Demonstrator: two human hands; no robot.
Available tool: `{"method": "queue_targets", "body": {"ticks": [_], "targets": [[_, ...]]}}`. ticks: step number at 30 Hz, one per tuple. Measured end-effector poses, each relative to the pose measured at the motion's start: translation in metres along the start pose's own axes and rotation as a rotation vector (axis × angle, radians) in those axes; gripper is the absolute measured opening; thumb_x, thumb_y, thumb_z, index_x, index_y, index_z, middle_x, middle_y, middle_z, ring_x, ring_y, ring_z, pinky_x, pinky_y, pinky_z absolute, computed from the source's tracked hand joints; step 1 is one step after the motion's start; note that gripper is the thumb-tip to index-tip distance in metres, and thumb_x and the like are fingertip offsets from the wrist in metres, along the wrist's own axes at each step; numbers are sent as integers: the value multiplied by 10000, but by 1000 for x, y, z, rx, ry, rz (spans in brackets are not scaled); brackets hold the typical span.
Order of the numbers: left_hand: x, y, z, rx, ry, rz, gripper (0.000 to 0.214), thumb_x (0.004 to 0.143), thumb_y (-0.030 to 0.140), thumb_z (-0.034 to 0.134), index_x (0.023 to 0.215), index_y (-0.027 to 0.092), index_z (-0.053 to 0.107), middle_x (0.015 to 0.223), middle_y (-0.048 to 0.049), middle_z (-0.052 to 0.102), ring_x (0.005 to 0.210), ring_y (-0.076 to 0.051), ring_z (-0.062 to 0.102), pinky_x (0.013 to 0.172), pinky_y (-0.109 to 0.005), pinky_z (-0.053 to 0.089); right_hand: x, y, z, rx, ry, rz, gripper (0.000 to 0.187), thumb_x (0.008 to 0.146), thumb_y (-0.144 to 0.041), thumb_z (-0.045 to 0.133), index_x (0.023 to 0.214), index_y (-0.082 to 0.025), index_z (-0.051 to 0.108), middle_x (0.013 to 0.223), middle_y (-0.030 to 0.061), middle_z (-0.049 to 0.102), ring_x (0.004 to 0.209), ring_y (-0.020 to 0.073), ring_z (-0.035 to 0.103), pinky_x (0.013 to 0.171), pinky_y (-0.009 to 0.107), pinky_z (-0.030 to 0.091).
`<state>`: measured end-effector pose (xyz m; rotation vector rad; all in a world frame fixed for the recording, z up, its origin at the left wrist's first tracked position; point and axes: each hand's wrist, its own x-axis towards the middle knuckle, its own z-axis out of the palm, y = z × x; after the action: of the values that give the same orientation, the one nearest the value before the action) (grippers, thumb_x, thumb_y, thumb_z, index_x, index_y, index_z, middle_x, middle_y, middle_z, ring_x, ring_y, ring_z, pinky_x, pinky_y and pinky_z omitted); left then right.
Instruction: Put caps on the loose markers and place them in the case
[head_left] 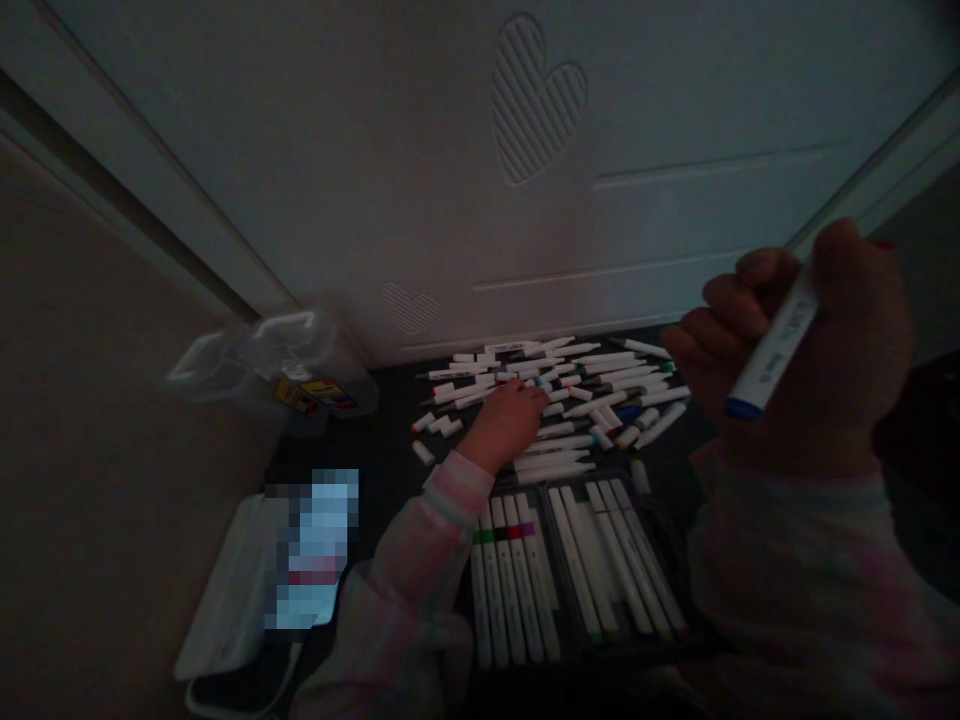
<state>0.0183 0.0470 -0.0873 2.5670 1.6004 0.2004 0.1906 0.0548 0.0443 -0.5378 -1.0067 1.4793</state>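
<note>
My right hand [817,340] is raised at the right, fingers curled round a white marker [784,345] with a blue end pointing down and left. Near the middle, my left hand [512,422] reaches palm down over a loose pile of white markers [615,380]. Its fingers stretch out and bend over the markers, touching the pile; the fingertips are partly hidden. Several loose caps [450,428] lie left of that hand. Below it sits an open dark marker case [566,560] with upright rows of white markers [506,590], some banded green, black, red and purple.
A clear plastic box [315,350] stands at the back left. A phone [319,550] with a lit, blurred screen and a white device [229,590] with a cable [281,690] lie at the left. Behind the dark tabletop [390,450] rises a pale panel [450,200] with heart reliefs.
</note>
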Motion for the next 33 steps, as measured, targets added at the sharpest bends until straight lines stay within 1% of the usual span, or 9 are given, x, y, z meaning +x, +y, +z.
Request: {"method": "queue_targets", "body": {"ticks": [3, 6, 12, 16, 21, 24, 27, 30, 33], "targets": [[0, -2, -3, 10, 4, -14, 245, 816, 111, 393, 917, 131, 615, 963, -83, 638, 919, -215, 499, 846, -343, 402, 0, 0, 1, 0, 6, 5, 288, 602, -421, 678, 573, -186, 514, 371, -77, 361, 337, 50, 257, 381, 246, 156], [0, -6, -8, 9, 11, -34, 230, 824, 143, 405, 860, 115, 631, 916, -103, 641, 902, -212, 513, 852, -340, 401, 0, 0, 0, -6, 0, -2, 289, 615, -430, 666, 581, -188, 513, 371, -80, 347, 330, 49, 249, 378, 246, 149], [-1, -12, -16, 0, 50, -60, 238, 837, 183, 416, 931, 133, 630, 929, -80, 633, 907, -201, 511, 849, -326, 396, 0, 1, -1, -7, -7, -1, 280, 650, -427, 642, 576, -190, 514, 385, -74, 346, 343, 52, 264, 387, 244, 162], [0, -6, -10, 9, 48, -42, 204, 822, 212, 461, 883, 147, 644, 942, -73, 620, 930, -203, 495, 861, -335, 384, 1, 2, -2, 13, 3, 8, 266, 646, -413, 645, 562, -188, 532, 369, -69, 355, 334, 56, 243, 383, 249, 159], [0, 1, 0, 19, 74, -76, 205, 803, 303, 513, 876, 163, 643, 1011, -77, 589, 992, -235, 454, 849, -374, 382, 3, 3, -1, 24, 22, 9, 285, 586, -414, 694, 541, -181, 535, 355, -69, 359, 331, 59, 236, 375, 250, 148], [0, 3, 2, 13, 84, -94, 181, 786, 298, 539, 832, 160, 647, 1023, -76, 586, 1003, -245, 444, 841, -385, 380, 3, 3, 0, 19, 18, 15, 295, 556, -422, 716, 542, -184, 543, 359, -69, 361, 340, 62, 247, 379, 252, 161], [0, 3, 2, -12, 93, -111, 155, 775, 269, 548, 802, 152, 646, 1014, -81, 596, 1012, -249, 443, 846, -389, 377, 2, 2, 0, 21, 28, 22, 287, 569, -419, 703, 540, -184, 541, 360, -68, 355, 344, 60, 253, 378, 252, 157], [1, 3, 0, -58, 118, -136, 131, 762, 249, 558, 804, 152, 635, 1008, -78, 608, 1005, -240, 458, 850, -380, 381, 1, 2, 0, 18, 25, 29, 271, 603, -410, 676, 545, -185, 537, 360, -70, 353, 340, 55, 254, 378, 253, 145], [1, 4, -12, -113, 179, -179, 154, 769, 279, 556, 862, 167, 607, 990, -51, 619, 995, -212, 478, 858, -350, 389, 1, 1, -1, 11, 26, 31, 266, 604, -405, 674, 551, -186, 533, 364, -73, 357, 332, 51, 259, 382, 255, 150]]}}
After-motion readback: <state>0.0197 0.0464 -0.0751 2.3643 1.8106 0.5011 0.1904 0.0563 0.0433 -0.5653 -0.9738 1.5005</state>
